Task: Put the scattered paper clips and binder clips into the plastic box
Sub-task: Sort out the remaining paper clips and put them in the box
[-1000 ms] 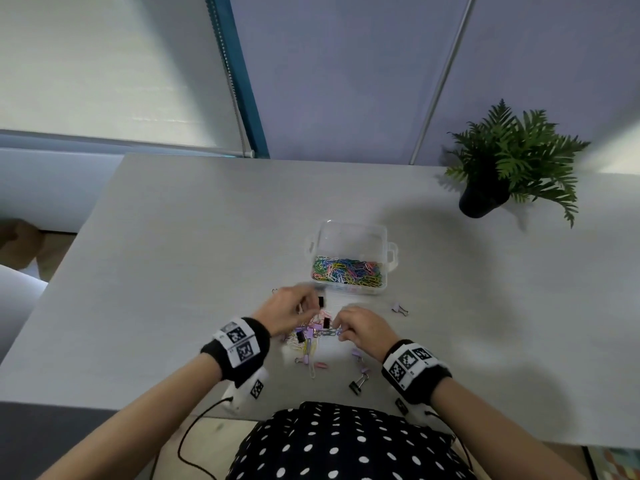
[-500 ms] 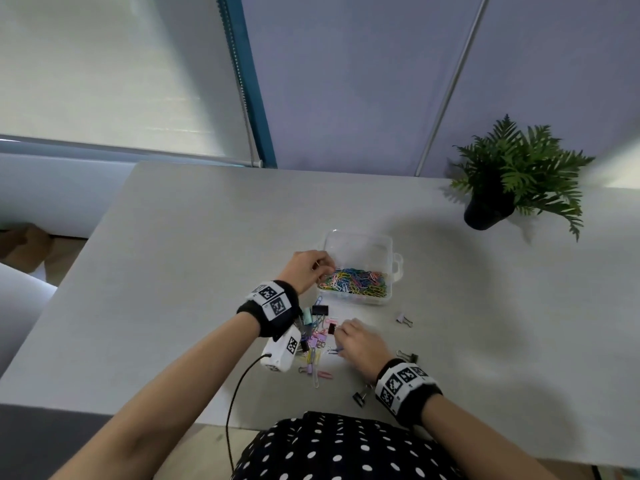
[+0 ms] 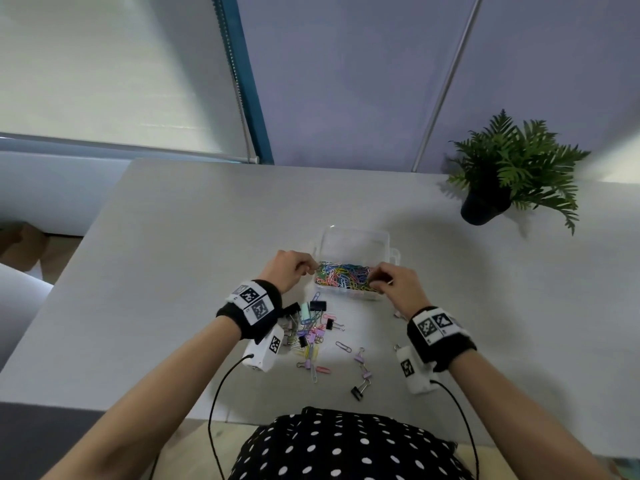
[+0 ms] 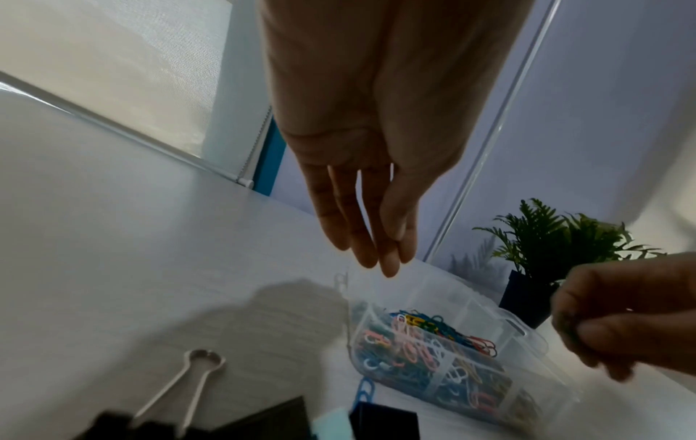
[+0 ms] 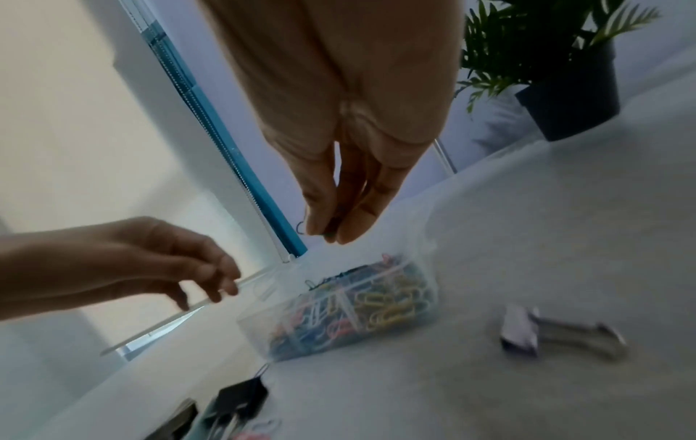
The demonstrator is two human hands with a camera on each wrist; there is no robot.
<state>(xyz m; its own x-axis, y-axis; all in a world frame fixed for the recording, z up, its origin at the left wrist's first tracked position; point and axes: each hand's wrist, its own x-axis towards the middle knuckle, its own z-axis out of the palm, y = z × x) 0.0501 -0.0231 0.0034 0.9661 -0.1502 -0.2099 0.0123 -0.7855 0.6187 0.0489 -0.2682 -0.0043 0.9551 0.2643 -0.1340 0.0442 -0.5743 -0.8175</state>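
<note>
Clear plastic box [image 3: 353, 237] sits at twelve o'clock of the scattered clips [image 3: 311, 332] on the surface. Right hand [image 3: 394, 284] has risen from the pile, grip pinching paper clips over it; left hand [image 3: 289, 268], fingers relaxed, has just released.

Bare forearms here, each with a black fabric wristband [image 3: 250, 313] carrying square black-and-white marker tags; a white camera block [image 3: 264, 351] with a black cable [image 3: 221, 382] hangs beneath. Black polka-dot garment [image 3: 343, 448] below.
</note>
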